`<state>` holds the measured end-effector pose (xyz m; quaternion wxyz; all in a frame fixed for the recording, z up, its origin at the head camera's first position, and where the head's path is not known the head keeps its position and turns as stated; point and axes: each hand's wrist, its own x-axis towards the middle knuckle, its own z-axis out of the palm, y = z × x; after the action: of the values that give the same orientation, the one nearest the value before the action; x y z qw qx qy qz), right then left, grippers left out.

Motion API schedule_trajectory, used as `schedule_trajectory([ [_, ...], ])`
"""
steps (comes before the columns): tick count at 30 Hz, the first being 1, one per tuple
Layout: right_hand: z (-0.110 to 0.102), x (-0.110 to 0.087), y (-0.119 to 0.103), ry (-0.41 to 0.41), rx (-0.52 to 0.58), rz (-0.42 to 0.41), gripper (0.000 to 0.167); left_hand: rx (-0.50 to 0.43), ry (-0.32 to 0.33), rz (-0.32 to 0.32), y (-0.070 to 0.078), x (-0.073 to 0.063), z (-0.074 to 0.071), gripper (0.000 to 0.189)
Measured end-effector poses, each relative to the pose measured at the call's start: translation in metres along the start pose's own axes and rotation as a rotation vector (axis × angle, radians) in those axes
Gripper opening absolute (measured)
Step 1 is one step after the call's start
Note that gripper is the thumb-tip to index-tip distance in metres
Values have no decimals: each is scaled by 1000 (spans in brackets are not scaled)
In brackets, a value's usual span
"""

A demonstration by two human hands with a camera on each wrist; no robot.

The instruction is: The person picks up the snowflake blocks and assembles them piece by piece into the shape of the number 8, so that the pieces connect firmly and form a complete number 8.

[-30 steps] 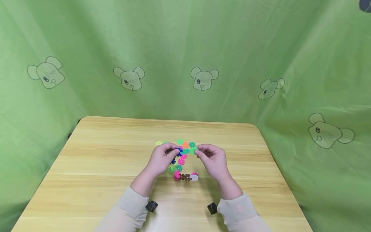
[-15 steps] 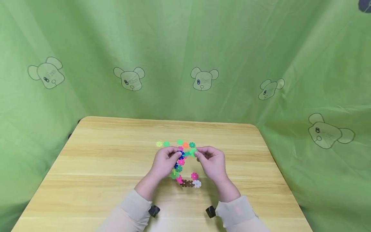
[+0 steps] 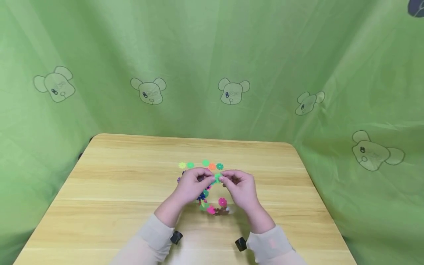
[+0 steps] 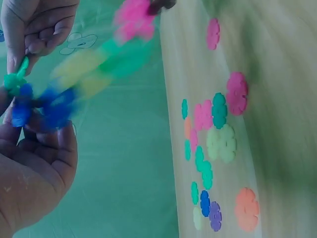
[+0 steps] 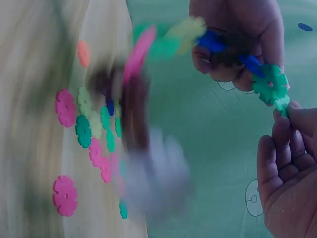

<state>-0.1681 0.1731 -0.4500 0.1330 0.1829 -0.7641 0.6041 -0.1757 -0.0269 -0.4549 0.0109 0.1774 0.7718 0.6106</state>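
My left hand and right hand meet above the table, fingertips almost together. Between thumb and finger, the right hand pinches a light green flower-shaped plastic disc. It touches a darker green disc at the end of a chain of interlocked discs. My left hand grips that chain near its blue discs, partly covering them. Farther along hang yellow, green, pink and brown discs, then a white disc, blurred. Whether the light green disc is slotted in, I cannot tell.
Loose discs lie on the wooden table: a yellow one, an orange one, a teal one, a pink one and several others, some behind the hands. A green curtain surrounds the table.
Both hands have come closer together, the left moving rightward. The hanging chain has swung and dropped nearer the front of the table. Both hands keep their hold.
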Motion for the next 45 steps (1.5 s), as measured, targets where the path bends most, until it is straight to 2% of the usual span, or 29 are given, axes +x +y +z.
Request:
schedule_trajectory([
  [3,-4,0,2,-54,21,4,11,30,-33,-10,1,0,-2,8],
  [6,-13,2,14,-96,-21,108,14,29,-22,-43,-1,0,-7,12],
  [10,-25,-2,44,-159,-223,318,18,-45,49,-92,-4,0,-17,16],
  [12,-27,-9,59,-238,-338,368,24,-96,73,-113,-3,-1,-21,17],
  [14,-25,-17,69,-324,-402,381,31,-139,83,-126,-3,-1,-24,18],
  [17,-17,-28,72,-390,-511,354,41,-178,80,-135,-3,0,-26,18],
  [21,-8,-32,65,-396,-670,334,43,-184,85,-131,-3,2,-25,17],
  [24,-6,-32,62,-404,-722,345,39,-179,94,-134,-3,2,-25,16],
  [27,-7,-30,65,-421,-674,353,31,-169,96,-128,-2,2,-24,14],
  [30,-15,-25,74,-417,-496,363,20,-142,75,-102,-2,2,-22,13],
  [31,-20,-23,76,-390,-408,398,16,-129,61,-92,-1,2,-22,13],
  [34,-37,-13,73,-248,-256,425,8,-95,11,-64,0,0,-21,12],
  [37,-44,0,51,-83,-202,338,15,-85,-23,-48,1,-1,-21,13],
  [39,-41,7,30,-32,-160,213,19,-79,-30,-47,3,-2,-20,13],
  [42,-28,11,3,-29,-59,32,20,-65,-40,-43,5,-1,-17,13],
  [45,-19,11,-12,-60,-32,-117,17,-44,-48,-33,6,0,-13,13],
])
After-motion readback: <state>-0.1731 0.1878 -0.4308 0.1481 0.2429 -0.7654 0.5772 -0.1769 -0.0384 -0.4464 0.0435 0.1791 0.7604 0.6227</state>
